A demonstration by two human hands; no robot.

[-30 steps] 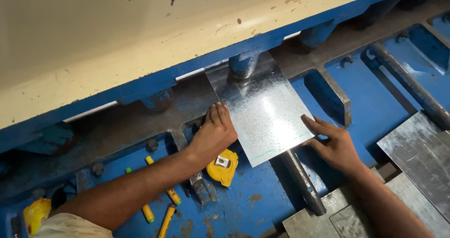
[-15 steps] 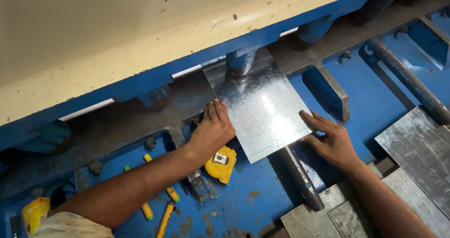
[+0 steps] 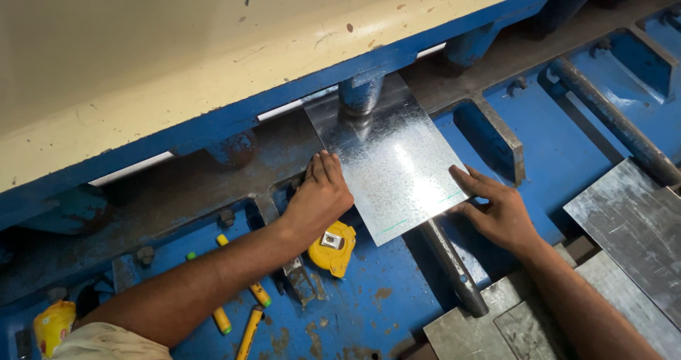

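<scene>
A shiny galvanized metal sheet (image 3: 390,161) lies on the bed of a blue shearing machine (image 3: 553,140), its far end tucked under a blue hold-down foot (image 3: 360,94). My left hand (image 3: 320,193) presses flat against the sheet's left edge. At the sheet's near right corner, my right hand (image 3: 496,211) rests with its fingers spread. A thin green line runs across the sheet near its front edge.
A yellow tape measure (image 3: 332,246) sits just below my left hand. Several yellow markers (image 3: 245,296) lie on the blue bed at the lower left. Grey metal sheets (image 3: 631,225) are stacked at the right. The cream machine guard (image 3: 177,55) spans the top.
The sheet has slid a little further in under the hold-down foot, with both hands following it. The view has shifted slightly.
</scene>
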